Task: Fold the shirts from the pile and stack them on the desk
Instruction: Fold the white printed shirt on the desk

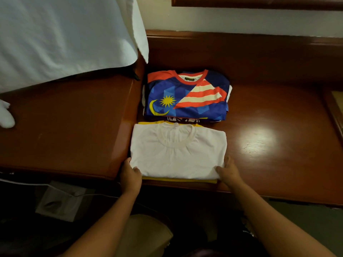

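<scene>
Shirts lie on the table: we pinch the folded white shirt's near corners with left hand and right hand; soft, light, floppy.

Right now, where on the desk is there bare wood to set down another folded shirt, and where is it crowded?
Bare wood lies right of both stacks on the desk, and on the raised section left of them, up to the white cloth. The middle is crowded: the flag-print shirt stack sits just behind the white shirt, which lies on a yellow shirt, with the left hand and right hand at its near corners.
</scene>
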Motion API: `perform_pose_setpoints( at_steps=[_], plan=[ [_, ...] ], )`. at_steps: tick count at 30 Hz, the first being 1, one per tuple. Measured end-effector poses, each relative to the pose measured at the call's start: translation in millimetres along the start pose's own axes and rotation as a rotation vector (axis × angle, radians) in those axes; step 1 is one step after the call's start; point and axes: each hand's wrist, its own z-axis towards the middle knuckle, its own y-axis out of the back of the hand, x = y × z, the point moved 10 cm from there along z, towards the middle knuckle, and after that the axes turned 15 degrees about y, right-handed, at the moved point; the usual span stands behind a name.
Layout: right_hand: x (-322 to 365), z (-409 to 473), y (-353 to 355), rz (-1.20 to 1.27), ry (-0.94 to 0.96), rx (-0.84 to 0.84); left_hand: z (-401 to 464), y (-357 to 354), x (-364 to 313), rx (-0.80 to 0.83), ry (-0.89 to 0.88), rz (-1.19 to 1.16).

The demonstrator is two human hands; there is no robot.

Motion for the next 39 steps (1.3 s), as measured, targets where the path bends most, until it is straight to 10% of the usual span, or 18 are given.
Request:
perform_pose_setpoints(
  at_steps=[11, 39],
  plan=[
    [93.0, -0.4, -66.2, -0.767, 0.535, 0.124, -36.0, -65.6, -90.7, -0.047, -0.666, 0.619],
    [62.8, 27.3, -72.2, -0.817, 0.499, 0.31, -25.0, -105.2, -94.0, 0.068, -0.573, 0.835]
  ],
)
